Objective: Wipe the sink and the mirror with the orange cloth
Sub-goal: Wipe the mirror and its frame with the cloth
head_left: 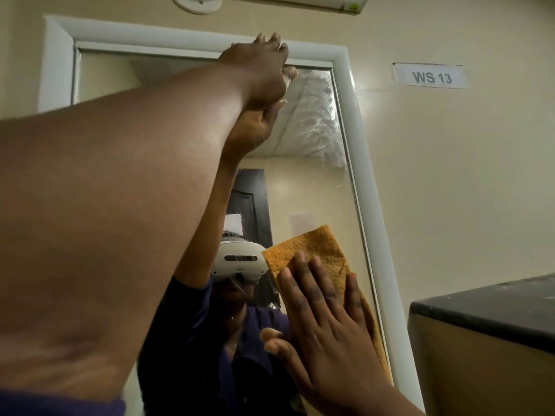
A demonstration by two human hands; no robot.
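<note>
The mirror (315, 187) hangs on the wall in a white frame (354, 139). Its upper right glass carries smeared streaks. My right hand (327, 322) presses the orange cloth (318, 247) flat against the lower right glass, fingers straight and spread. My left hand (258, 70) reaches up to the top edge of the mirror, with its fingers on the white frame; its reflection sits just below it. The sink is out of view.
A dark-topped cabinet (492, 310) juts in at the right, close to the mirror frame. A label reading WS 13 (431, 77) is stuck on the cream wall. A white light fixture (300, 1) runs above the mirror. A person with a headset is reflected.
</note>
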